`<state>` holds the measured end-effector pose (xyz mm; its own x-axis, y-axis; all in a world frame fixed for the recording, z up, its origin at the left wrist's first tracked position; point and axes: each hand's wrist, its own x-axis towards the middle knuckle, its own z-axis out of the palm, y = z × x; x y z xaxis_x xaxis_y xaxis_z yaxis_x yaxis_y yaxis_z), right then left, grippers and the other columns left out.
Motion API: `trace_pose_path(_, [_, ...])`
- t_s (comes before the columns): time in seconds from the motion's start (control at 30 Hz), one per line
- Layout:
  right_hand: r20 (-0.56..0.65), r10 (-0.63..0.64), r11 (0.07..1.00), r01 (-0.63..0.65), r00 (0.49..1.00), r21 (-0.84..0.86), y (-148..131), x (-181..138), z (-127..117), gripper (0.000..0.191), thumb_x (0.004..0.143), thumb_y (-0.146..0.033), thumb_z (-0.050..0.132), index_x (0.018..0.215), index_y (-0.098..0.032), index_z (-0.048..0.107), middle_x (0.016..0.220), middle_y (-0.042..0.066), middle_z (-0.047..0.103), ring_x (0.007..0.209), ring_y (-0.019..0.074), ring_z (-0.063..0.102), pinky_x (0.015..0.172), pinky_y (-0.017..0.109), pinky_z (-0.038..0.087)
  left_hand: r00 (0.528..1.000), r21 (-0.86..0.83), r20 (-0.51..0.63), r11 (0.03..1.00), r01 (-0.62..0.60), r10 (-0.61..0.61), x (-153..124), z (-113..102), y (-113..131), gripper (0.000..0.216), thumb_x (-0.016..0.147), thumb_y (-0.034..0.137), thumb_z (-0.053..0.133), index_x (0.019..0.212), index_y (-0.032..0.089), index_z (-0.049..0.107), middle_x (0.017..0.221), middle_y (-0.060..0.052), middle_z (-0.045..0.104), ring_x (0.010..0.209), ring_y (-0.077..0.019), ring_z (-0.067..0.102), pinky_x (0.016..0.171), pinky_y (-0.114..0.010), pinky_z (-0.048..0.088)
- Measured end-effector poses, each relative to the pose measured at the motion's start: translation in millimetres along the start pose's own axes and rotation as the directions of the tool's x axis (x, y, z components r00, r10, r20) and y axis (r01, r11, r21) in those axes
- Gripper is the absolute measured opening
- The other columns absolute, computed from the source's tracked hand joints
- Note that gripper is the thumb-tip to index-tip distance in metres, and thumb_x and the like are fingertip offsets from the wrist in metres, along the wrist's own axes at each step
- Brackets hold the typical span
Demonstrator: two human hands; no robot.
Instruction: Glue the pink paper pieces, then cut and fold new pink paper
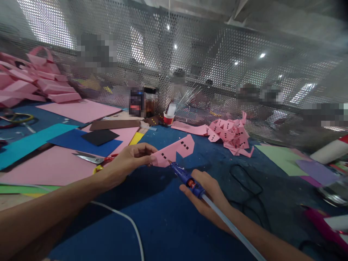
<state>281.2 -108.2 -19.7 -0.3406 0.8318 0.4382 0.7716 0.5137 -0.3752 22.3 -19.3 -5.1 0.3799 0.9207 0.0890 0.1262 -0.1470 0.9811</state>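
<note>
Between the fingers of my left hand (138, 156) is the left end of a folded pink paper piece (174, 150) with small black squares on it, raised over the blue table (163, 224). My right hand (210, 190) is closed round a blue hot glue gun (186, 177), with a long glue stick (231, 226) coming out of its back. The nozzle is at the lower edge of the pink piece; whether it touches I cannot tell. Scissors (94, 158) with red and yellow handles lie just left of my left hand.
Similar pink pieces (228, 134) are heaped at the back right. Coloured sheets (49, 163) cover the left, below piled pink strips (51, 79). A paper cup (168, 119) stands before the perforated metal screen (190, 47). A white cord (122, 214) and black cord (252, 192) cross the table.
</note>
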Motion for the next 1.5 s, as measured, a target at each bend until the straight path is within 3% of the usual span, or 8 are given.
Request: trace_pose_path(1.5, [0.015,0.011,0.999,-0.011,1.000,-0.030,1.2,-0.7,0.6,0.033,0.096,-0.040,0.052,0.071,-0.021,0.040,0.069,-0.001,0.052,0.061,0.0132,0.048,0.060,0.027,0.031,1.000,-0.050,0.004,0.998,0.024,-0.024,0.8,-0.1,-0.2,0.024,0.079,0.036,0.077,0.094,0.019,0.071,0.089,-0.003,0.071,0.076,-0.0132,0.060,0.068,-0.022,0.046])
